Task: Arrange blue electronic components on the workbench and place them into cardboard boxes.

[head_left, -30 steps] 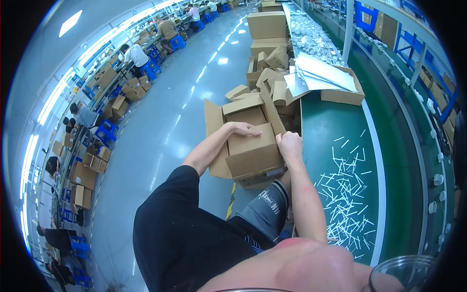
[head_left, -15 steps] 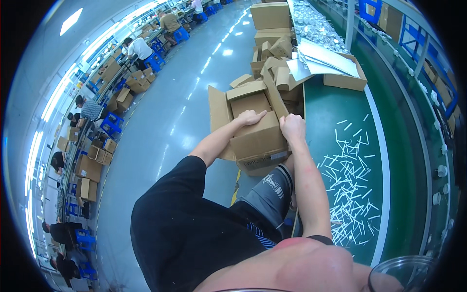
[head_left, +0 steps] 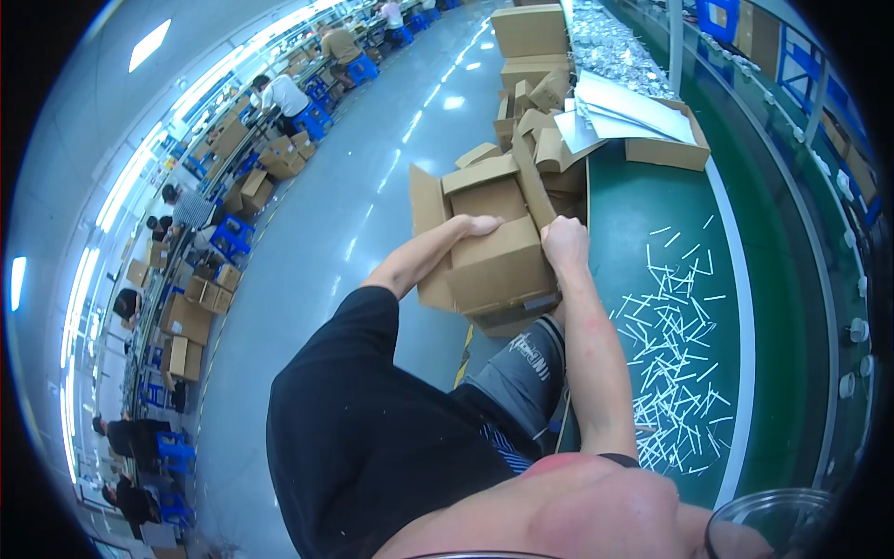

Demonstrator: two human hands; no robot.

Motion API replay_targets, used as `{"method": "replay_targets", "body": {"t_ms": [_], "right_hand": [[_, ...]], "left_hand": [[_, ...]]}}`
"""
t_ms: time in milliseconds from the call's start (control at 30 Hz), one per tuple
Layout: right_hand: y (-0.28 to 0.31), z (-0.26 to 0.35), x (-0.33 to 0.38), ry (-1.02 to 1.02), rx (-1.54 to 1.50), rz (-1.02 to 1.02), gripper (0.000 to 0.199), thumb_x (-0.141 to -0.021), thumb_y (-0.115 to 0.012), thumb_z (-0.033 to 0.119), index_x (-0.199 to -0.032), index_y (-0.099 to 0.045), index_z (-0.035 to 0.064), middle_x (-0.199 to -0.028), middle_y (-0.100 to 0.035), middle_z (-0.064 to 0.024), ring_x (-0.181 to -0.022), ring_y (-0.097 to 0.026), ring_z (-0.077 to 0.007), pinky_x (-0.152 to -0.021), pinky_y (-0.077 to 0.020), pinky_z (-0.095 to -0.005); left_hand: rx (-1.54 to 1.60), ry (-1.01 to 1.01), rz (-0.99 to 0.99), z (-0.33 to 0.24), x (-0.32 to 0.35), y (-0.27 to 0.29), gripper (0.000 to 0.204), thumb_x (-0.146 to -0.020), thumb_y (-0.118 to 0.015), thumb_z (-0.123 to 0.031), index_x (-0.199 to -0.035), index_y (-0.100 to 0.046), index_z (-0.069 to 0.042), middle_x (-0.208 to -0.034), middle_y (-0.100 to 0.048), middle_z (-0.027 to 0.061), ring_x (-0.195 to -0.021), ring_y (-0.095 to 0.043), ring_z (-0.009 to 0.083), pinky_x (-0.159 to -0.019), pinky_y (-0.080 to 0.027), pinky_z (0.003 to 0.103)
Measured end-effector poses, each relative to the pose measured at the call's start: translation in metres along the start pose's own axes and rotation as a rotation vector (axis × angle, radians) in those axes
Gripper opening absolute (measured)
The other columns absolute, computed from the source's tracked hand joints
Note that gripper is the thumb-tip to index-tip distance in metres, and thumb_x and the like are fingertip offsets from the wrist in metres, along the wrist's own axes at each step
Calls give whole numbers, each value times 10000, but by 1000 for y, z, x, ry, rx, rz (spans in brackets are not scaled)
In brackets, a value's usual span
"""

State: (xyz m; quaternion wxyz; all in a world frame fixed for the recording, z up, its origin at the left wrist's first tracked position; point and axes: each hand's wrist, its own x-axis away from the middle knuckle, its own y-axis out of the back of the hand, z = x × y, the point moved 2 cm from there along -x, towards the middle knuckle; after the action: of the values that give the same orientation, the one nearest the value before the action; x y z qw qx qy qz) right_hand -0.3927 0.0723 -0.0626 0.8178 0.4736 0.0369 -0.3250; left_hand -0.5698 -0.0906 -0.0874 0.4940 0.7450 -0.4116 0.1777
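Note:
An open cardboard box (head_left: 495,268) with raised flaps is tilted in front of me, beside the green bench and resting close to my leg. My right hand (head_left: 565,244) is closed around the box's right flap (head_left: 531,183). Reaching over the left side, my left hand (head_left: 479,225) lies against the inner cardboard at the near flap, its fingers stretched out and partly hidden. A brown cardboard surface shows inside the box; whether it is the bottom or a separate piece, I cannot tell.
Many thin white sticks (head_left: 672,363) lie scattered on the green bench (head_left: 619,200) at my right. White sheets (head_left: 633,112) rest on a shallow carton (head_left: 694,154) farther off. More cartons (head_left: 531,42) stand beyond the box. Several people sit at benches far left.
The whole view has shifted slightly. My left hand's fingers have drawn back a little along the near flap, while my right hand keeps its hold on the right flap.

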Motion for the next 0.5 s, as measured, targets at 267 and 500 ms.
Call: {"method": "replay_targets", "body": {"t_ms": [267, 500], "right_hand": [[-16, -7, 3, -25, 18, 83, 300, -849, -628, 203, -802, -739, -71, -751, -709, -263, -662, -685, -455, -649, -563, -505], [-21, -1, 1, -25, 64, 93, 279, -851, -662, 195, -825, -737, -72, -757, -710, -264, -667, -684, -460, -653, -564, -505]], "left_hand": [[205, -7, 31, 23, 27, -17, 727, -1004, -392, -617, -1497, -494, -93, -1416, -596, 130, -1250, -591, 282, -1090, -430, 467], [247, -220, 124, 48, 22, -11, 768, -855, -695, -630, -1417, -610, -115, -1424, -588, 154, -1219, -607, 269, -1041, -471, 398]]}}
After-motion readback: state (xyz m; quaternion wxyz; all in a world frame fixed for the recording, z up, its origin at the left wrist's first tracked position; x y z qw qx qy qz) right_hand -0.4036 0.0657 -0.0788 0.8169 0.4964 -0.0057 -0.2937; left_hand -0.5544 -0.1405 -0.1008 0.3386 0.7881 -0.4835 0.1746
